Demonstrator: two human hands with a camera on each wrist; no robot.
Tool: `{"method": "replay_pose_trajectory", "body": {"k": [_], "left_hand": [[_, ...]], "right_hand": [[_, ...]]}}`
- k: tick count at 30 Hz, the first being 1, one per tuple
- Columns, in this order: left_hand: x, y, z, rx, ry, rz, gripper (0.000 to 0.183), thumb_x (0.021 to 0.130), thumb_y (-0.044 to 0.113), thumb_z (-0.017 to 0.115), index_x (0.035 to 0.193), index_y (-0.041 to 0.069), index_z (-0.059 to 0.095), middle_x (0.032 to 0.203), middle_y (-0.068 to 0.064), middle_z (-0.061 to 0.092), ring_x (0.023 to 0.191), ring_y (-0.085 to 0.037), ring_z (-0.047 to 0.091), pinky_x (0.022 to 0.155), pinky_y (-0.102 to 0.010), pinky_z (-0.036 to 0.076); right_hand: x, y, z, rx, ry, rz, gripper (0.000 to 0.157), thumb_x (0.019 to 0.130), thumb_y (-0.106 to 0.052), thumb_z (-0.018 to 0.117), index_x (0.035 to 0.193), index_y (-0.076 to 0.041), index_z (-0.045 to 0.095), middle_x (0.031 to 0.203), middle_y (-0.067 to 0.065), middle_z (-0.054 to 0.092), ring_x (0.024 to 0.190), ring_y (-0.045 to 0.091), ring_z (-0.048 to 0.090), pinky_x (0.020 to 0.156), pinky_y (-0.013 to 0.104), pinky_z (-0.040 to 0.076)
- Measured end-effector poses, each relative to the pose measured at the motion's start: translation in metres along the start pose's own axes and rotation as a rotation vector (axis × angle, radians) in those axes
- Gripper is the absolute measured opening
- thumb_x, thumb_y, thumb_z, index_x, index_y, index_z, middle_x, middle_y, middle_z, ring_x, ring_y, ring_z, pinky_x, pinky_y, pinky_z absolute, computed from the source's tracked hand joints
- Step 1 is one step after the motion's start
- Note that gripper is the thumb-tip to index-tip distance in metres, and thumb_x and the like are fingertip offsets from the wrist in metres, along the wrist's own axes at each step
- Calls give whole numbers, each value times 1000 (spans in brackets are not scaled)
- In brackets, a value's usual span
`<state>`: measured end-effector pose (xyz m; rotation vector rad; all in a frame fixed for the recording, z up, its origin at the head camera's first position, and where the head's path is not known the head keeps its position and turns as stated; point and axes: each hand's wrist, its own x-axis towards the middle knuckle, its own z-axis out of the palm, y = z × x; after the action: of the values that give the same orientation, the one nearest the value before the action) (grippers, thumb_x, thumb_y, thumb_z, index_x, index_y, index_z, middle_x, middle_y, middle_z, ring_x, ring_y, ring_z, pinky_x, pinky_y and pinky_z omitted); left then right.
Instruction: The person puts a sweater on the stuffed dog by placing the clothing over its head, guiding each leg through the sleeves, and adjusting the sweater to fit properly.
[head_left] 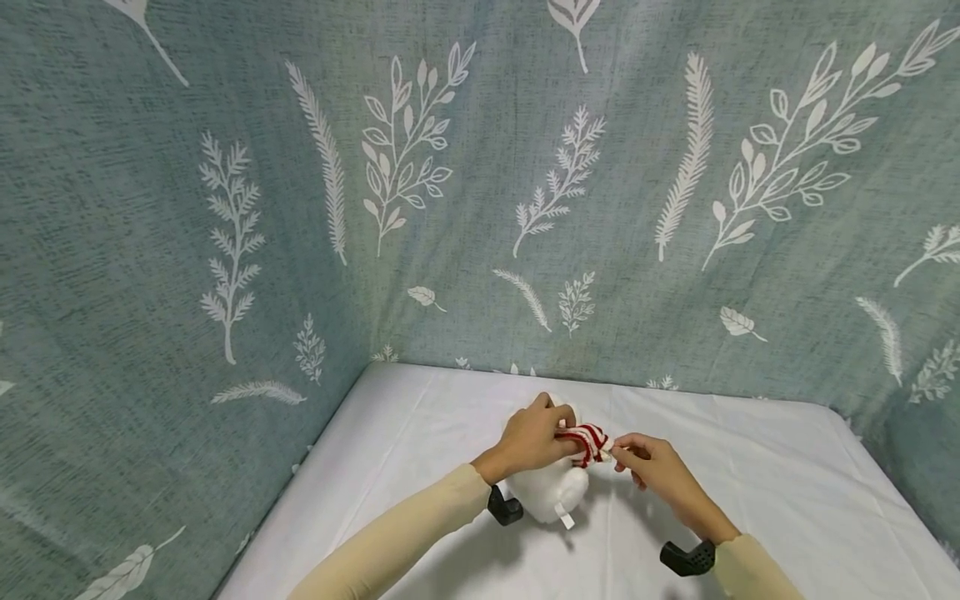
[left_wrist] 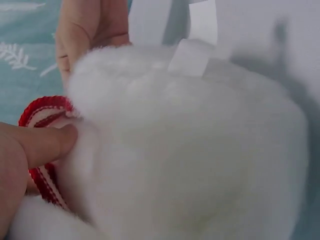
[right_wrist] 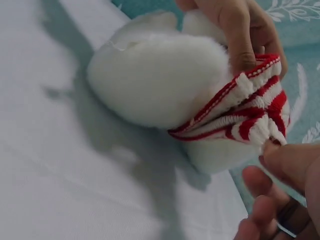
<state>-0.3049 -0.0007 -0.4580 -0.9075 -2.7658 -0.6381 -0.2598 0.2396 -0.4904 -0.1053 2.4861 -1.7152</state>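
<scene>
Pinching the striped knit (right_wrist: pixel 267 100) tip with our right hand (head_left: pixel 655 468), left hand (head_left: pixel 531 435) fingers curled at its rim; looks partway onto the white plush (right_wrist: pixel 155 80), straightening left.

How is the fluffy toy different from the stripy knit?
The toy is plain white on its body, while the knit has red and white stripes. The toy is fuzzy; the knit shows woolly stitches. The toy is bigger and rounded, while the knit is smaller, its end pinched by the right hand. Both have white on them.
</scene>
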Motion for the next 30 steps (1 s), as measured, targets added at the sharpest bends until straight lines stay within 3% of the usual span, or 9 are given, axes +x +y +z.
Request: {"method": "replay_pose_trajectory", "body": {"k": [6, 10, 14, 19, 26, 30], "left_hand": [[3, 1, -1, 4, -13, -16, 22, 84, 41, 83, 94, 27, 69, 88, 7, 47, 68, -8, 44, 54, -26, 38], [4, 0, -1, 10, -25, -9, 24, 84, 41, 84, 91, 26, 67, 87, 8, 48, 70, -7, 44, 55, -25, 37], [3, -1, 0, -55, -18, 9, 24, 86, 36, 84, 99, 27, 66, 88, 8, 51, 72, -5, 47, 58, -25, 39], [0, 0, 0, -141, 1, 36, 24, 88, 26, 83, 105, 29, 66, 88, 9, 53, 75, -4, 50, 60, -24, 41], [2, 1, 0, -94, -5, 55, 15, 88, 25, 81, 98, 24, 71, 87, 9, 53, 74, -4, 48, 61, -21, 40], [4, -1, 1, -109, -2, 39, 12, 88, 24, 81, 97, 22, 73, 85, 10, 53, 72, -3, 49, 61, -20, 40]], "right_hand": [[3, -2, 6, 28, 98, -61, 34, 94, -36, 76, 108, -6, 76, 90, 10, 70, 69, 21, 54, 60, 29, 47], [2, -3, 9, -11, 138, -101, 28, 93, -28, 78, 111, -5, 77, 90, 10, 70, 75, 26, 58, 61, 29, 48], [1, -1, 10, -54, 139, -108, 27, 94, -25, 78, 112, -5, 78, 92, 6, 72, 78, 21, 61, 62, 29, 48], [2, 2, 9, -85, 139, -115, 32, 93, -40, 77, 107, -12, 81, 89, 10, 72, 70, 19, 56, 58, 28, 45], [5, 3, 11, -322, 96, -212, 12, 95, -17, 73, 100, -11, 82, 71, -1, 70, 65, 9, 56, 59, 26, 44], [5, 4, 13, -231, 106, -143, 23, 97, -21, 71, 114, -7, 79, 69, -2, 67, 56, 8, 45, 52, 24, 37]]}}
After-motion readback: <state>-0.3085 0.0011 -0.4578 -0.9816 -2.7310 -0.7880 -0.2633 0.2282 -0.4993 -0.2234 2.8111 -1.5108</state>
